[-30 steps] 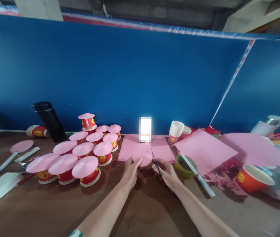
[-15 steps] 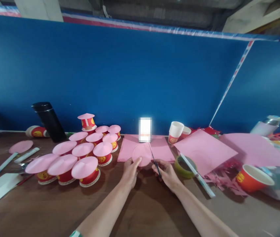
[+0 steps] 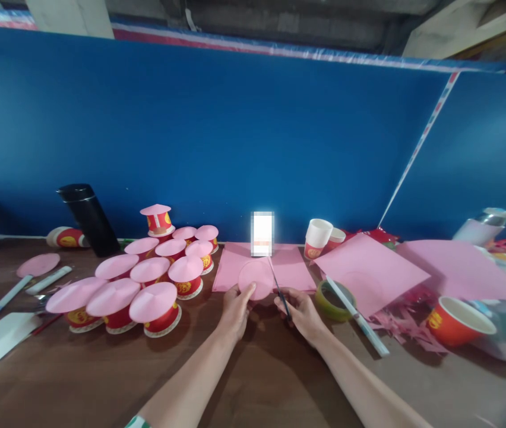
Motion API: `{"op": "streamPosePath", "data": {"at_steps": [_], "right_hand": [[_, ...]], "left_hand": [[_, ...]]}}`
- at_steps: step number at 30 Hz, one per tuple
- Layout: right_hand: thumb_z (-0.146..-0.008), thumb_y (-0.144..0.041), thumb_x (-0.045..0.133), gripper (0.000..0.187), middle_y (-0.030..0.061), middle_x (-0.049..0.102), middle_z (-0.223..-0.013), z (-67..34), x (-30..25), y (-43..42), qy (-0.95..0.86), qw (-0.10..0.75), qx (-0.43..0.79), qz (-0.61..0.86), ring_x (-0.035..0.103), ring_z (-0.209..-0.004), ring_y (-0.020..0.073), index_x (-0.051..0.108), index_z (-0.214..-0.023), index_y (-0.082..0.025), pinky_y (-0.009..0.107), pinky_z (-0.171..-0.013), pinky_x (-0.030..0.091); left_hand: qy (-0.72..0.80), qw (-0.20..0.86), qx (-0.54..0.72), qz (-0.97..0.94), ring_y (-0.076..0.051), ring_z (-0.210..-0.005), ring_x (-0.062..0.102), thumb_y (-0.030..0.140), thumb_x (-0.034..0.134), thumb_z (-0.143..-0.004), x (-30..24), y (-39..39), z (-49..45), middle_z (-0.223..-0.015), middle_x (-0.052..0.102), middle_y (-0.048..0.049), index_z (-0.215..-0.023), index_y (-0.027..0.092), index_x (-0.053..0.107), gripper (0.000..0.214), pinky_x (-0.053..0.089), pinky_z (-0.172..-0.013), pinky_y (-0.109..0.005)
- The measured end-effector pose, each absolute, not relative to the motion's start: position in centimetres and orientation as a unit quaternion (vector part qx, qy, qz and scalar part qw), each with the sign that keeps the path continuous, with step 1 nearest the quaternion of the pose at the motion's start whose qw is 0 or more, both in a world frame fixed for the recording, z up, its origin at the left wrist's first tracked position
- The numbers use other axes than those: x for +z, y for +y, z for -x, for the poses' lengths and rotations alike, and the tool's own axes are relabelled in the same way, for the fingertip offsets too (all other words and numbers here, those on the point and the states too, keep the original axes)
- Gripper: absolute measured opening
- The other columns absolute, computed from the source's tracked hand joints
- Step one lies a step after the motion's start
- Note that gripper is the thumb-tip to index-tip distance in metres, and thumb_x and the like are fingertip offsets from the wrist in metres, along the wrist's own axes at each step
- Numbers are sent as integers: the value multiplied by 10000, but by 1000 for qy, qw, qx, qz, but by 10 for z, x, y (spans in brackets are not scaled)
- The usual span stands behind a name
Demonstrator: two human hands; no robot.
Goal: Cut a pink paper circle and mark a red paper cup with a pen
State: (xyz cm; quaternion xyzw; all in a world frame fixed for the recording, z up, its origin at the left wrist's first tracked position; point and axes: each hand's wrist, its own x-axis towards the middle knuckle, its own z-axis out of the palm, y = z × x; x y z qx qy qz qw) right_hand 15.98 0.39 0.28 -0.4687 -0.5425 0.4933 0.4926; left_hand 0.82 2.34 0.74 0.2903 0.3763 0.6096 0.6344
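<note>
Here, scissors (image 3: 284, 303) are gripped by the right hand (image 3: 301, 312), beside a pink disc (image 3: 256, 276) (of paper) pinched by the left hand (image 3: 236, 310).

"The pink disc (image 3: 258, 276)?"
"It looks like paper, smooth and matt, as do the conical tops (image 3: 154, 301)."
"And the tabletop (image 3: 235, 374)?"
"Brown wood by its look, smooth, faintly sheened."
"The tape roll (image 3: 324, 306)?"
"Smooth plastic, seemingly."
"The flask's cap (image 3: 496, 215)?"
"It shines like polished metal."
"The scissors (image 3: 285, 308)?"
"Their finish shows too small to tell."
</note>
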Motion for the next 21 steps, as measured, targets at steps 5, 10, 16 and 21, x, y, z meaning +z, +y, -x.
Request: {"op": "streamPosePath", "data": {"at_steps": [5,10,16,21], "right_hand": [[-672,-425,701,403,-21,536,-620,-160,2,5,-542,494,491,471,469,-472,72,633,-965,-158,143,-326,301],[-674,-443,695,428,-14,558,-651,-161,1,4,-541,488,495,473,484,-479,75,614,-987,-162,140,-326,311],[-662,-436,708,448,-10,564,-662,-161,1,5,-532,491,509,467,499,-505,86,601,-1000,-163,132,-325,313],[-687,-424,694,436,-13,554,-666,-161,1,5,-539,491,508,459,495,-510,81,589,-1017,-158,125,-321,315]], "left_hand": [[374,638,605,-296,-168,-630,634,339,724,-613,7,23,-8,-691,688,-72,-787,105,628,308,454,-551,-237],[400,627,602,-291,-120,-563,593,315,743,-586,6,24,-8,-664,675,-51,-748,109,622,288,429,-517,-205],[420,621,596,-289,-101,-515,560,315,750,-565,9,24,-9,-604,650,-24,-725,114,619,289,420,-510,-203],[422,622,591,-293,-97,-505,550,321,743,-576,8,24,-9,-594,643,-21,-730,110,617,290,415,-502,-205]]}}
